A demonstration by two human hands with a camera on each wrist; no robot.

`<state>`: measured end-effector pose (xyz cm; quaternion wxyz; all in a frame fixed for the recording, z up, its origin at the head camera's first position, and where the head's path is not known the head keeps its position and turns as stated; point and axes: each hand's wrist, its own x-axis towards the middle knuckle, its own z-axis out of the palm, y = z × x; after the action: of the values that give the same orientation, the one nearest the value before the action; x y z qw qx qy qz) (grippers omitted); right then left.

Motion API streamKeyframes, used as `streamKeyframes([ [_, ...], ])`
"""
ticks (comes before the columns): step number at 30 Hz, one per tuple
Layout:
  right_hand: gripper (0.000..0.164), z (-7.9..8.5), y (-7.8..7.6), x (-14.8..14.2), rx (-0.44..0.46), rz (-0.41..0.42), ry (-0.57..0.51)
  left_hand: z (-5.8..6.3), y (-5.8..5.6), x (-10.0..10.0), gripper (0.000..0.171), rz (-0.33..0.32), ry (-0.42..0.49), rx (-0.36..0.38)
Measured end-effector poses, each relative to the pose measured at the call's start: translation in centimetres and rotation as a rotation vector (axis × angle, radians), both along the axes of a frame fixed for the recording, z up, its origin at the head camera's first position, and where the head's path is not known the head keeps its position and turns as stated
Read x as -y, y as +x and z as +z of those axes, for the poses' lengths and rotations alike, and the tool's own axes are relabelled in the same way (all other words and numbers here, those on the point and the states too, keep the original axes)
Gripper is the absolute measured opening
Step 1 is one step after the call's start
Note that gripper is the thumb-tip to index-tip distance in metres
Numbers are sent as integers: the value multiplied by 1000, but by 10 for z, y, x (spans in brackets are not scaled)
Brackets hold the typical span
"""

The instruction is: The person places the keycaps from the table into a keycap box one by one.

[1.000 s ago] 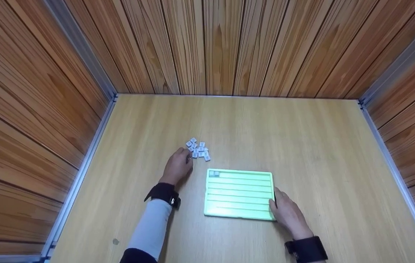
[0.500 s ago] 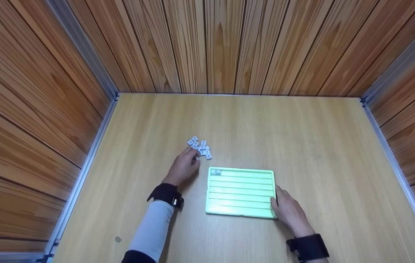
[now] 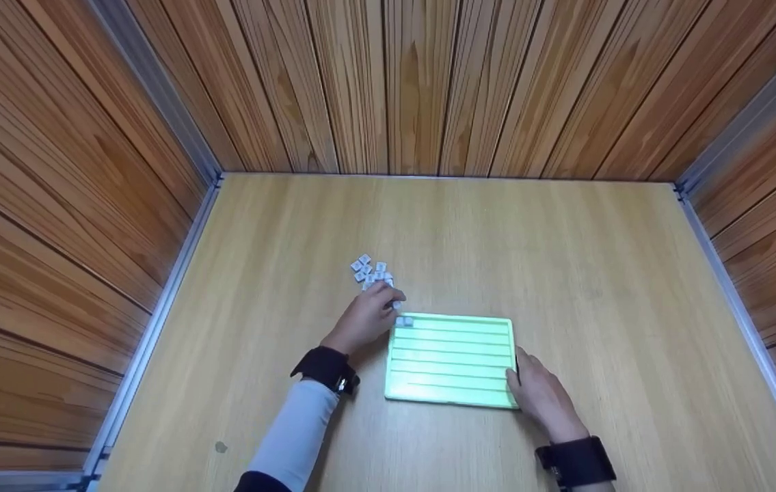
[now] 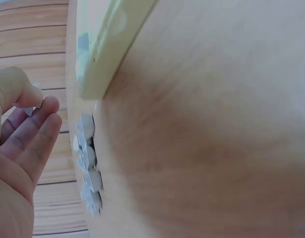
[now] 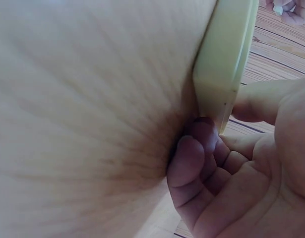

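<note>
A small white tile (image 3: 396,305) is pinched between the thumb and fingers of my left hand (image 3: 365,316), above the top left corner of a light green ridged board (image 3: 456,369). Part of that tile (image 4: 32,110) shows at the fingertips in the left wrist view. Two greyish tiles (image 3: 408,321) sit side by side in the board's top row. My right hand (image 3: 543,396) grips the board's right edge, thumb on top and fingers curled low against the side, as the right wrist view shows. Loose white tiles (image 3: 364,260) lie beyond the left hand, partly hidden by it.
The wooden tabletop (image 3: 565,260) is bounded by plank walls (image 3: 415,89) at the back and sides, with grey metal strips along the edges. A small dark spot (image 3: 221,447) marks the table at the front left.
My left hand has moved right and slightly toward me, from the loose tiles to the board's top left corner, carrying a tile. The right hand keeps its hold on the board.
</note>
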<state>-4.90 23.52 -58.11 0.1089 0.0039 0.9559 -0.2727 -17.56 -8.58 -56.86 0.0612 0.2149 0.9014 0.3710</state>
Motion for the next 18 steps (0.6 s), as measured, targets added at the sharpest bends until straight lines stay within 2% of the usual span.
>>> streamKeyframes([
  [7, 54, 1, -1, -1, 18, -3, 3, 1, 2, -12, 30, -74, -30, -4],
  [11, 54, 1, -1, -1, 31, -8, 3, -1, 2, -16, 25, -118, -34, -51],
  [18, 54, -1, -1, -1, 13, 3, 3, -3, 5, -22, 23, -132, -63, -93],
])
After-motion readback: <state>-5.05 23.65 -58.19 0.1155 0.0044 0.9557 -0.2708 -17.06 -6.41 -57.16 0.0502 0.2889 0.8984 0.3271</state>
